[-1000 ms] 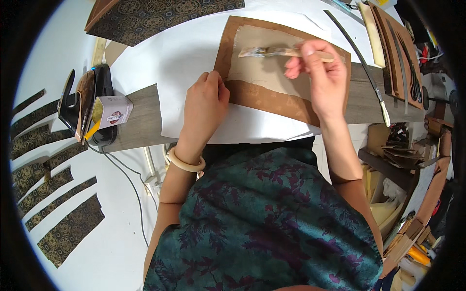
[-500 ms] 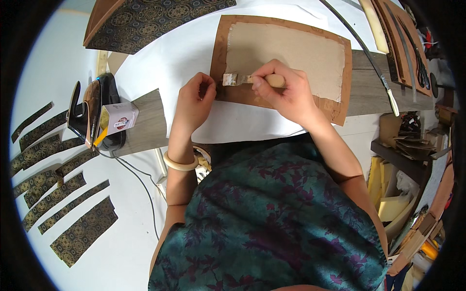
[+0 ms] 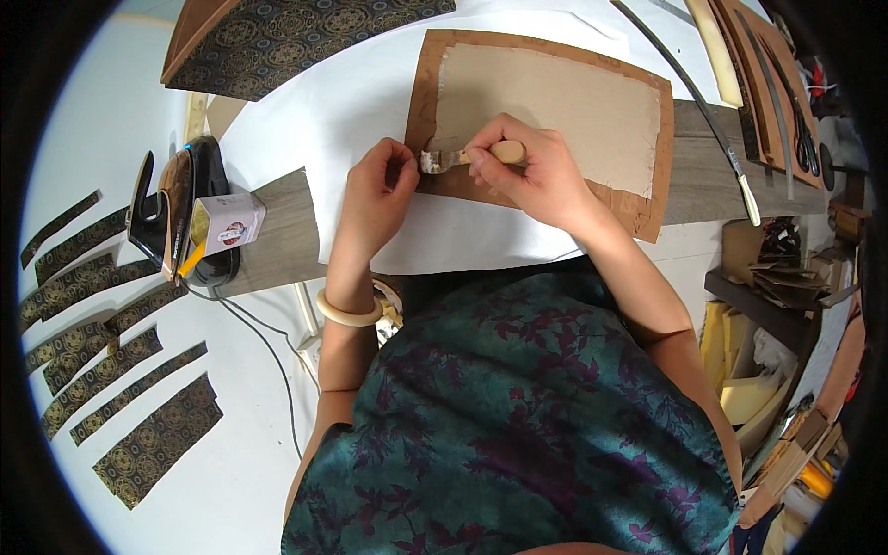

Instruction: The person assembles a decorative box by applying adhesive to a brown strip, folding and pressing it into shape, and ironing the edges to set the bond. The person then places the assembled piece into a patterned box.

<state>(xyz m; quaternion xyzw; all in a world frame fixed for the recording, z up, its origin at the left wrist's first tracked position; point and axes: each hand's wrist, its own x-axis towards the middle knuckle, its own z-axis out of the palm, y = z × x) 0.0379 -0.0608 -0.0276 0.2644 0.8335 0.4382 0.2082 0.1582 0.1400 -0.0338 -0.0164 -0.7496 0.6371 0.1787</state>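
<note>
upper centre, my right hand (image 3: 532, 171) grips flat brush (image 3: 449, 159), likely gluing brown border (image 3: 424, 102); left hand (image 3: 381, 190) curled, pinch unclear; next stroke needs border steady.

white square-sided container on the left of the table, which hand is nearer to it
Left. The left hand is to the container's right, not touching it; the right hand, holding a flat wooden-handled brush, is farther right.

Bright light on the white paper (image 3: 347, 116), hands (image 3: 532, 176) fairly sharp, edges bowed (corners sunk in black).
</note>
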